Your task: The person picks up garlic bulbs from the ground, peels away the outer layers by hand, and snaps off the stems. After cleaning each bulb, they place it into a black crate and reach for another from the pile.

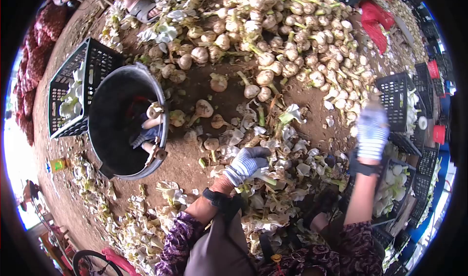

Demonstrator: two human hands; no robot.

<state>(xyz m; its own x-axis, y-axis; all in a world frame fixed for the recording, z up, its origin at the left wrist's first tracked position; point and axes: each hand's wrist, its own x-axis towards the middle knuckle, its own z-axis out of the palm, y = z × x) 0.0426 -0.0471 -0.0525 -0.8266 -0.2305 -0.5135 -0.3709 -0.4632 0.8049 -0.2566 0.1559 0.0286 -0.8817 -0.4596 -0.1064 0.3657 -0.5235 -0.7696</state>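
Observation:
My left hand [247, 165], in a striped white and grey glove, is closed low over the peelings in the middle. A pale green garlic stalk [267, 179] sticks out from under its fingers; the rest of what it holds is hidden. My right hand [372, 132], gloved alike, is raised at the right beside a black plastic crate [391, 93]. Motion smears its fingers, so whether they hold anything does not show. Loose garlic bulbs [202, 109] with stalks lie on the soil ahead of my left hand, below a large heap of garlic [292, 42].
A black bucket [109, 125] with tools and gloves at its rim stands left, against a crate [85, 88] holding pale pieces. Garlic skins [273, 212] litter the ground. Red net sacks [36, 66] line the far left. Another person's sandalled foot [142, 8] is at the top.

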